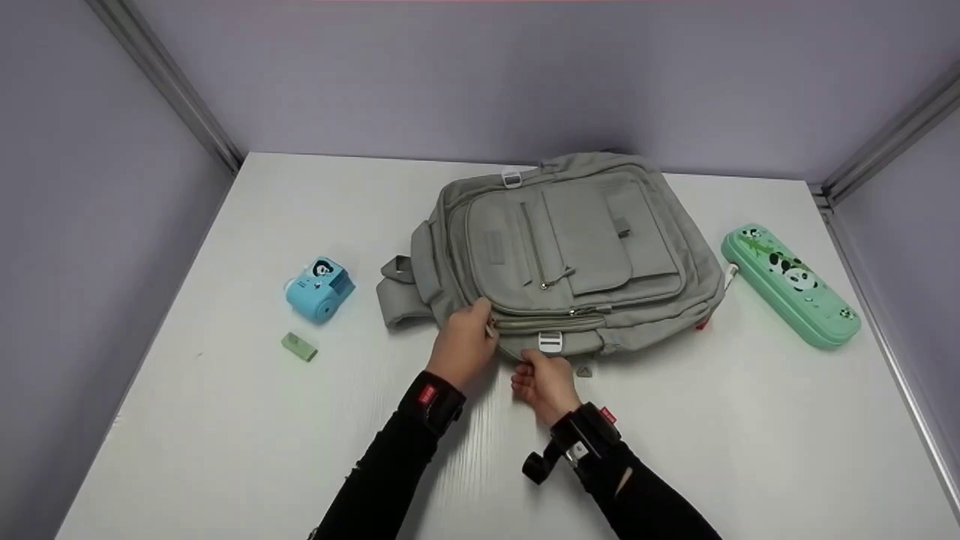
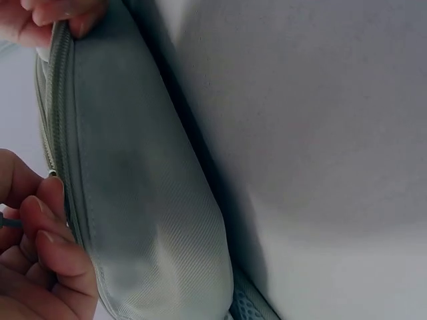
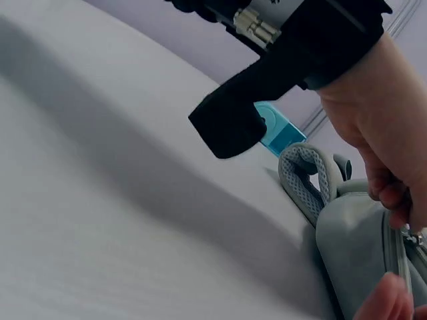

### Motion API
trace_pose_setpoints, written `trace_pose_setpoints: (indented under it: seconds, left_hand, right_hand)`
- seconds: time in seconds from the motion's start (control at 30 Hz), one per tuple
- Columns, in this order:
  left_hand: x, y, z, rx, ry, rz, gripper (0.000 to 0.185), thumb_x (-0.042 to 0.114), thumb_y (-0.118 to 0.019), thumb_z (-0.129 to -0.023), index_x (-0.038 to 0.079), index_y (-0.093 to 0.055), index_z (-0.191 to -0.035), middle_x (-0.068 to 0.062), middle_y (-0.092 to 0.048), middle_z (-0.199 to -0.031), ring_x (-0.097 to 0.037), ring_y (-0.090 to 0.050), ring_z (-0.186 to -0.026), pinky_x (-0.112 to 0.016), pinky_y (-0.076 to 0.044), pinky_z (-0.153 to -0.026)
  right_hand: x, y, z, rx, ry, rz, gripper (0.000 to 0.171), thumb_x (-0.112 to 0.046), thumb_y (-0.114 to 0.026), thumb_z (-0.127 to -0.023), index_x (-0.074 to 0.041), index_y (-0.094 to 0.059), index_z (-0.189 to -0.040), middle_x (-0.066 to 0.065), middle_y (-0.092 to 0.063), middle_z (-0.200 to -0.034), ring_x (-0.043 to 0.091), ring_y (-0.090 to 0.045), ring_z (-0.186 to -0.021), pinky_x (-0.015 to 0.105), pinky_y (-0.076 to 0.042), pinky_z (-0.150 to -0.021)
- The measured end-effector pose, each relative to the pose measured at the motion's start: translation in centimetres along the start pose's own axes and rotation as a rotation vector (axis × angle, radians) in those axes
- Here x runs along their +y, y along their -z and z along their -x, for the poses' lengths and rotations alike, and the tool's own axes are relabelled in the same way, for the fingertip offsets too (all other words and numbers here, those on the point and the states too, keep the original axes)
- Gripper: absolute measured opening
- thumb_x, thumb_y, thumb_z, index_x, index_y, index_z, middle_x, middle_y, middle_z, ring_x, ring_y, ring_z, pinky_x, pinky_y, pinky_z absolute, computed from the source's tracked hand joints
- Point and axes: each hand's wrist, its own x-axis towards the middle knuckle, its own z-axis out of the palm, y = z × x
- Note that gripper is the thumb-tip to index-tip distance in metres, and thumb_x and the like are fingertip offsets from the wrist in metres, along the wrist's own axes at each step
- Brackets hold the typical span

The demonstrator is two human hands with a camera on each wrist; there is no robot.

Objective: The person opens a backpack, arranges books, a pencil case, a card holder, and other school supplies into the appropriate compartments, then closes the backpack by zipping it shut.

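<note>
A grey-green backpack [image 1: 592, 232] lies front side up, its top toward the left. At its near edge my left hand [image 1: 465, 341] pinches a zipper pull; the left wrist view shows its dark cord [image 2: 12, 222] between the curled fingers. Just to the right, my right hand [image 1: 547, 382] pinches the fabric edge beside the zipper [image 2: 59, 100], below a white strap buckle [image 1: 550, 343]. In the right wrist view, the left hand [image 3: 380, 147] bends over the zipper, with the right fingertips [image 3: 387, 300] low in front of it.
Left of the backpack are a blue toy camera-like item [image 1: 319, 291] and a small green block [image 1: 299, 346]. A green panda pencil case [image 1: 791, 285] lies on the right. A small triangular piece [image 1: 584, 371] sits near the right hand. Walls border the white table [image 1: 225, 450].
</note>
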Motion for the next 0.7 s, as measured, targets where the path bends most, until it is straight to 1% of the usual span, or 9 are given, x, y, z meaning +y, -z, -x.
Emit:
trace_pose_setpoints:
  seconds: [0.1, 0.17, 0.27, 0.4, 0.5, 0.7]
  left_hand:
    - [0.0, 0.1, 0.1, -0.004, -0.006, -0.003, 0.018, -0.005, -0.062, -0.084, 0.006, -0.048, -0.082, -0.009, -0.058, -0.067, -0.019, -0.056, -0.059, -0.03, -0.038, -0.053]
    - [0.0, 0.1, 0.2, -0.003, -0.005, 0.004, 0.018, -0.005, -0.061, -0.085, 0.006, -0.047, -0.081, -0.008, -0.057, -0.067, -0.017, -0.051, -0.057, -0.029, -0.035, -0.052]
    - [-0.1, 0.2, 0.3, 0.012, -0.018, 0.003, 0.019, -0.005, -0.061, -0.083, 0.006, -0.045, -0.08, -0.007, -0.054, -0.065, -0.016, -0.046, -0.056, -0.03, -0.035, -0.051]
    - [-0.3, 0.3, 0.3, 0.052, -0.051, 0.003, 0.021, -0.005, -0.062, -0.081, 0.006, -0.045, -0.079, -0.007, -0.053, -0.063, -0.02, -0.051, -0.056, -0.034, -0.041, -0.051]
    - [-0.4, 0.5, 0.2, 0.073, -0.056, 0.004, 0.022, -0.005, -0.063, -0.08, 0.006, -0.044, -0.078, -0.007, -0.054, -0.062, -0.021, -0.054, -0.055, -0.035, -0.043, -0.05]
    - [-0.7, 1.0, -0.2, 0.068, -0.052, 0.025, 0.021, -0.007, -0.063, -0.08, 0.006, -0.046, -0.078, -0.008, -0.056, -0.062, -0.019, -0.054, -0.056, -0.032, -0.044, -0.05]
  right_hand:
    - [-0.2, 0.8, 0.0, 0.006, 0.01, 0.049, 0.01, -0.006, -0.05, -0.095, 0.0, -0.054, -0.087, -0.002, -0.054, -0.058, 0.008, -0.054, -0.051, 0.019, -0.049, -0.05]
    - [-0.3, 1.4, 0.1, 0.009, 0.014, 0.085, 0.014, -0.006, -0.05, -0.095, 0.0, -0.055, -0.083, -0.002, -0.054, -0.058, 0.007, -0.054, -0.05, 0.018, -0.049, -0.049]
    - [-0.5, 2.5, 0.2, 0.008, 0.016, 0.128, 0.018, -0.006, -0.051, -0.094, 0.0, -0.056, -0.078, -0.003, -0.054, -0.057, 0.007, -0.053, -0.049, 0.018, -0.048, -0.048]
    - [-1.0, 3.8, 0.4, -0.001, 0.021, 0.182, 0.017, -0.007, -0.053, -0.093, -0.002, -0.056, -0.077, -0.003, -0.054, -0.057, 0.007, -0.052, -0.048, 0.018, -0.047, -0.047]
    - [-1.3, 4.7, 0.5, -0.008, 0.021, 0.224, 0.017, -0.007, -0.054, -0.093, -0.003, -0.056, -0.077, -0.003, -0.053, -0.056, 0.007, -0.052, -0.046, 0.019, -0.046, -0.046]
    - [-2.0, 6.3, 0.5, -0.033, 0.021, 0.287, 0.016, -0.006, -0.055, -0.091, -0.005, -0.055, -0.075, -0.002, -0.052, -0.055, 0.007, -0.051, -0.047, 0.019, -0.046, -0.046]
